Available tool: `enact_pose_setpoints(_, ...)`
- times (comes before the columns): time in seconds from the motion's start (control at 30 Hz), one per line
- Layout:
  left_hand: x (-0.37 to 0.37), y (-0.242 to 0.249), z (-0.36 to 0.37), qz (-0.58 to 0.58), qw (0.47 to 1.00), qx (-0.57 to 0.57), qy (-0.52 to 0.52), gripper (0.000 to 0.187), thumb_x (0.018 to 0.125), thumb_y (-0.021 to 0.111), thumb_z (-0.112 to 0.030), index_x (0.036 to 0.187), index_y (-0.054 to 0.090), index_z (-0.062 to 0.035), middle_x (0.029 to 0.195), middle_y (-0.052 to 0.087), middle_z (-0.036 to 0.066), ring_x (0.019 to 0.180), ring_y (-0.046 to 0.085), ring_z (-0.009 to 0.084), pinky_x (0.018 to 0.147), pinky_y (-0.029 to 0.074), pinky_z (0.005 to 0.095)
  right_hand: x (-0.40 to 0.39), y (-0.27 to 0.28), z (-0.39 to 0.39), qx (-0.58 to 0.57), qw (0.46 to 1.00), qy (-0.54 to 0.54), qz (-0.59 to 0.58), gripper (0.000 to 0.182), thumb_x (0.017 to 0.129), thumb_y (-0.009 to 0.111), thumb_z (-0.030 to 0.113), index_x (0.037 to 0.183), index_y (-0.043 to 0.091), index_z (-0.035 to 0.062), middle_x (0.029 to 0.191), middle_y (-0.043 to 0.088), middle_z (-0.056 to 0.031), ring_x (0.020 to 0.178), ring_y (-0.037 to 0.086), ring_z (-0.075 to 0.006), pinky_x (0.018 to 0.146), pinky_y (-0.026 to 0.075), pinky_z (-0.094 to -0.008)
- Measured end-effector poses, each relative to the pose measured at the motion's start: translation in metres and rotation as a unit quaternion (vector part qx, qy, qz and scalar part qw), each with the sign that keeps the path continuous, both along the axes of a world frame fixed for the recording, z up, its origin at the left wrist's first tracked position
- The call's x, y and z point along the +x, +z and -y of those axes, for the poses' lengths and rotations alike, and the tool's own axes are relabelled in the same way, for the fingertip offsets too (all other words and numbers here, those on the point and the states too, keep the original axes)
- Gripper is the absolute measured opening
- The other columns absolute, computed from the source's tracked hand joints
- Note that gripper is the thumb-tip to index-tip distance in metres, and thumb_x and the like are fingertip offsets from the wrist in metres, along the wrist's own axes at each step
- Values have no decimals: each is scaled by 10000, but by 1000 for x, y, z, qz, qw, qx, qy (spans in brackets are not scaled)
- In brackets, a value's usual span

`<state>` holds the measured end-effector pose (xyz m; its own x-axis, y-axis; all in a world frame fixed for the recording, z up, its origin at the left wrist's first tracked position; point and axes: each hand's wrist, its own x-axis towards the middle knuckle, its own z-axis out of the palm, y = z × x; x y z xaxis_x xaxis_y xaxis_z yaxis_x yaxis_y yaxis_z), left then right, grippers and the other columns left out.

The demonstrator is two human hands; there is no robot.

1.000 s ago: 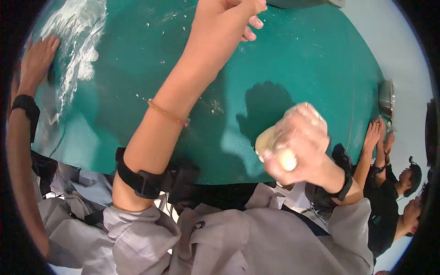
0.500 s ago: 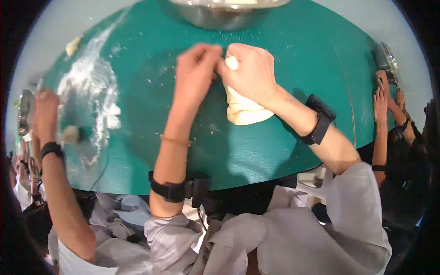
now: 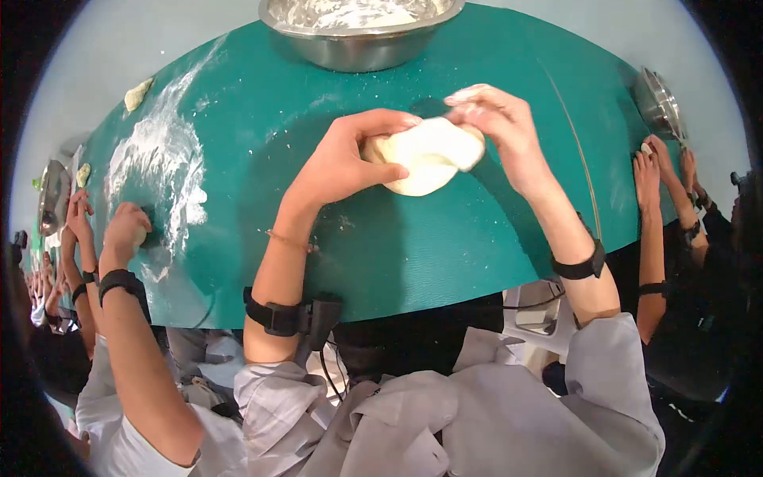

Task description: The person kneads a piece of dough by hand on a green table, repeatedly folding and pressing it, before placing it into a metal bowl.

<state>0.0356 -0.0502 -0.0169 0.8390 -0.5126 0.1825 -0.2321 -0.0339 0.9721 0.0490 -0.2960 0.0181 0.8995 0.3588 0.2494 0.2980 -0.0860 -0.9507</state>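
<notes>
Both hands hold the dough [image 3: 425,155] just above the green worktop [image 3: 445,246], left hand [image 3: 342,163] cupping its edge, right hand [image 3: 497,119] pinching the far side, seemingly to stretch it.

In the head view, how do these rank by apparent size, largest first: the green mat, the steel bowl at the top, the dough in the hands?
1. green mat
2. steel bowl, partly cut off at the top edge
3. dough, held by left hand and right hand
</notes>
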Motion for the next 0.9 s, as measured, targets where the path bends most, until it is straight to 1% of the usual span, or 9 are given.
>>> enact_pose_setpoints(0.03, 0, 1, 2, 30, 999, 9, -9, 694, 682, 802, 12, 1321, 536, -35, 1199, 637, 93, 1089, 598, 172, 958, 481, 320, -1, 3, 6, -11, 997, -7, -82, 324, 857, 621, 212, 1100, 642, 0, 990, 661, -94, 978, 623, -169, 860, 493, -288)
enact_pose_setpoints(0.13, -2, -1, 4, -18, 997, -53, -45, 828, 638, 809, 35, 1388, 466, -44, 1297, 587, 88, 1141, 581, 194, 1005, 455, 340, -13, -10, -9, -121, 986, -7, 118, 422, 802, 711, 267, 1144, 629, 33, 1108, 631, -160, 1033, 626, -242, 890, 499, -362)
enact_pose_setpoints(0.23, 4, -7, -5, -34, 982, -173, -69, 996, 585, 821, 21, 1461, 355, -59, 1359, 532, 105, 1205, 542, 218, 1045, 428, 375, -58, -7, -46, -260, 922, -11, 287, 607, 676, 816, 356, 1192, 615, 108, 1268, 540, -231, 1076, 587, -400, 923, 480, -482)
enact_pose_setpoints(0.27, 8, -8, -12, -67, 973, -212, -58, 1007, 652, 790, -123, 1504, 255, -67, 1324, 531, 129, 1211, 522, 251, 1053, 409, 406, -61, -7, -51, -294, 910, 0, 293, 624, 664, 825, 335, 1199, 608, 98, 1290, 533, -223, 1080, 583, -400, 917, 482, -481)
enact_pose_setpoints(0.33, 9, -5, -16, -79, 894, -440, -35, 790, 771, 663, -254, 1462, 339, -50, 1229, 564, 145, 1147, 539, 273, 1019, 421, 412, -63, -8, -57, -361, 880, 20, 307, 661, 640, 842, 293, 1214, 595, 76, 1334, 519, -206, 1089, 575, -399, 905, 487, -479)
enact_pose_setpoints(0.43, 9, -10, -30, -159, 872, -406, 221, 616, 846, 544, -304, 1379, 436, -15, 1142, 587, 159, 1068, 548, 283, 973, 431, 422, -53, -11, -68, -403, 865, 12, 299, 530, 655, 824, 300, 1101, 629, 90, 1269, 557, -191, 990, 622, -371, 764, 518, -467)
enact_pose_setpoints(0.53, 13, -21, -31, -270, 805, -444, 286, 476, 870, 525, -254, 1269, 517, 6, 1042, 612, 153, 986, 561, 280, 897, 458, 407, -34, -8, -91, -449, 847, -16, 284, 398, 682, 779, 348, 970, 647, 107, 1060, 630, -184, 807, 653, -344, 647, 535, -452)
enact_pose_setpoints(0.7, 15, -18, -28, -216, 840, -377, 324, 342, 884, 529, -189, 1168, 567, -1, 932, 631, 110, 861, 589, 227, 814, 474, 355, 28, -27, -106, -362, 891, -66, 267, 363, 783, 645, 437, 738, 656, 77, 682, 664, -167, 670, 673, -376, 597, 544, -481)
enact_pose_setpoints(0.9, 19, -18, -23, -133, 890, -296, 321, 284, 863, 580, -146, 1117, 597, -20, 941, 645, 73, 838, 607, 185, 797, 475, 316, 72, -37, -112, -400, 874, -153, 228, 408, 860, 573, 451, 786, 688, 67, 717, 666, -221, 706, 675, -404, 641, 551, -498)
